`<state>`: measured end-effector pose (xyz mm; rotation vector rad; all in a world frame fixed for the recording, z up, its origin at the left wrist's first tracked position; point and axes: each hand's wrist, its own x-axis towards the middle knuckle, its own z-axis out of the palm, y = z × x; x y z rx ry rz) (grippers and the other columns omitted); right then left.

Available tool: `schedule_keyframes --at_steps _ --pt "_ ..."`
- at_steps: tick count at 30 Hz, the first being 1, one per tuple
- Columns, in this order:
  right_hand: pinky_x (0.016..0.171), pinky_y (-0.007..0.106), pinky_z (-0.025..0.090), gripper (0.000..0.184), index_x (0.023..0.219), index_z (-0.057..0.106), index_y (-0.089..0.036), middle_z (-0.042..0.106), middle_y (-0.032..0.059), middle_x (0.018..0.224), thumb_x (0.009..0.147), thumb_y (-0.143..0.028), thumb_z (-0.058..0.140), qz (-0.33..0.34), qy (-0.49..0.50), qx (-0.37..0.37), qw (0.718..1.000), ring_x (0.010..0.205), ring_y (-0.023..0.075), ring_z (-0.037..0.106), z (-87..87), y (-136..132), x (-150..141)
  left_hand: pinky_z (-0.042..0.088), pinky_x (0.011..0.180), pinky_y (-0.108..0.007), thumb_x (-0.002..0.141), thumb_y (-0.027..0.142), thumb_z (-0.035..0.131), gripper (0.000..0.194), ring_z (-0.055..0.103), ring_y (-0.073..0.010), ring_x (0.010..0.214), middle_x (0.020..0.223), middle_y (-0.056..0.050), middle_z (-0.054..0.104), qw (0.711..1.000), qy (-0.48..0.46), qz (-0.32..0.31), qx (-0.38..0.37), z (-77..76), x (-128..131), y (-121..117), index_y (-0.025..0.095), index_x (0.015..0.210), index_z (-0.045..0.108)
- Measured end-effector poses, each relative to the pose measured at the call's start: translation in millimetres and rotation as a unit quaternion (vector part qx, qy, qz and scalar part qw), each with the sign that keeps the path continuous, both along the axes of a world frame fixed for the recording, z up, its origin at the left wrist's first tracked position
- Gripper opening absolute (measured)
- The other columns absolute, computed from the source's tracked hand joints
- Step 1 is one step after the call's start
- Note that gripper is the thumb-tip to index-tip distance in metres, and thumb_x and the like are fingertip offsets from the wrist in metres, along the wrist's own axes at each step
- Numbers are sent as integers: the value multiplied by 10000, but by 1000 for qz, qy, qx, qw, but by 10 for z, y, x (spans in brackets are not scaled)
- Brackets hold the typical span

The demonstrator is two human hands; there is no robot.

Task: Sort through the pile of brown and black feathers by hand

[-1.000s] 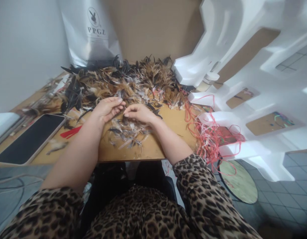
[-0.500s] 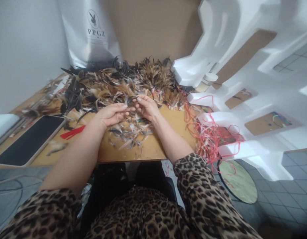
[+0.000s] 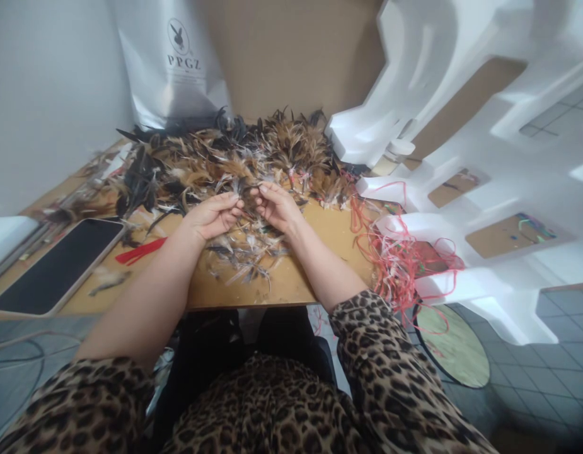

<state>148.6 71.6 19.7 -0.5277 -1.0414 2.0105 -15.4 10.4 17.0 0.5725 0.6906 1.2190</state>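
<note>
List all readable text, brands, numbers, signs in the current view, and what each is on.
"PPGZ": dark capitals on the shiny silver-grey bag at the back.
No wording: dark rabbit-head logo in an oval outline, above those letters on the bag.
Too small to read: the tiny round mark beside the logo and the fine print under the letters.
No numbers legible.

Both forearms (image 3: 152, 293) angle inward, left hand (image 3: 213, 215) and right hand (image 3: 278, 207) pinching close together.
</note>
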Motion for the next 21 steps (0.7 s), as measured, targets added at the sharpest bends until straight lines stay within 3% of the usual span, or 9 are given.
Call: schedule_keyframes --at_steps 4,11,14,21 --pt "463 135 418 82 789 512 -183 665 -48 708 796 -128 573 9 33 -2 999 533 42 525 -1 30 36 372 376 -68 724 30 618 99 561 -46 528 706 -30 614 1000 -24 8 -7 15 -27 1 118 746 577" --pt "456 132 417 95 780 518 -179 667 -44 731 774 -149 607 4 24 7 1000 543 41 518 -4 34 31 442 428 -101 754 39 578 102 612 -85 590 809 -96 669 1000 11 -13 -23 -21 15 3 108 812 625" --pt "442 129 397 111 779 527 -178 666 -43 738 758 -166 636 2 13 10 1000 539 40 513 2 7 15 440 426 -91 759 21 565 139 586 -62 554 779 -77 658 999 5 -24 -20 -14 40 -12 108 839 638" --pt "458 134 401 120 798 526 -189 671 -47 738 755 -170 637 -3 6 3 1000 545 45 529 -27 10 -6 405 415 -44 764 -17 550 131 553 -26 524 684 -44 605 999 -20 25 -13 4 35 5 97 729 604"
